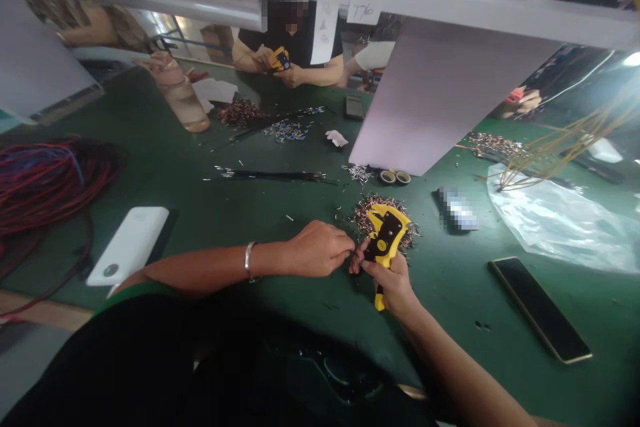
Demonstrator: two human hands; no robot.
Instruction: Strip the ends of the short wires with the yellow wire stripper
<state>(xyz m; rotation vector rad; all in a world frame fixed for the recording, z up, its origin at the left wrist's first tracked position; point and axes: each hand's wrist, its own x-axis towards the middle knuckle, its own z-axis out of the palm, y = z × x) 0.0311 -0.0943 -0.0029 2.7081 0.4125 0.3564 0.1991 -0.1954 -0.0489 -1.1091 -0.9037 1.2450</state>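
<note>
My right hand (399, 283) is wrapped round a yellow and black wire stripper (389, 240), its jaws pointing up and away from me. Just left of the tool, my left hand (323, 250) is closed, thumb and fingers pinched together close to the right fingertips. Whatever the left fingers hold is too small to make out. Beneath and behind the stripper spreads a pile of short wire scraps (361, 212). A bundle of black wires (273, 175) with pale ends lies on the green table (240, 213) beyond my left hand.
A white power bank (131, 243) and coiled red and blue cables (45, 187) lie at left. A bottle (183, 97) stands farther back. Two tape rolls (395, 177) sit by a white partition (440, 93); a phone (540, 307) lies right. Opposite, a person (290, 47) holds another stripper.
</note>
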